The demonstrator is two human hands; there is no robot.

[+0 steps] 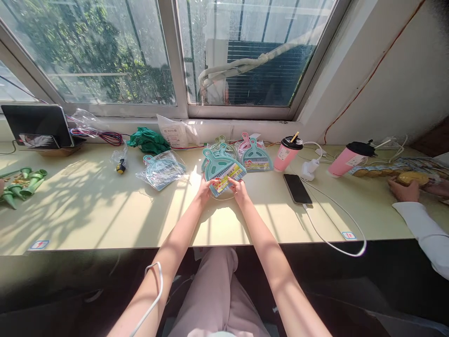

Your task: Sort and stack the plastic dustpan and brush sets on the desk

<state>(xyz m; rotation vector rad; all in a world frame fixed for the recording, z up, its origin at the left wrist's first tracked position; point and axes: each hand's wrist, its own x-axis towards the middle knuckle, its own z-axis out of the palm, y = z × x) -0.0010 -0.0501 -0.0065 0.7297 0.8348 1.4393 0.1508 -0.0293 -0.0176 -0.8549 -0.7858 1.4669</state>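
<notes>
A teal mini dustpan-and-brush set (223,169) with a colourful label lies on the pale desk (105,215) straight ahead of me. My left hand (204,189) grips its lower left edge. At the lower right edge my right hand (237,188) pinches the label. Behind the set lie another teal set (220,145) and a pink-and-teal set (253,157) in clear wrap. Left of them lies a bagged teal set (162,168).
A black phone (297,188) on a white cable lies to the right, beside two pink cups (286,153) (348,159). Another person's hand (403,189) rests at far right. A tablet (38,126) and green cones (21,183) stand at left. Green cloth (147,139) sits near the window.
</notes>
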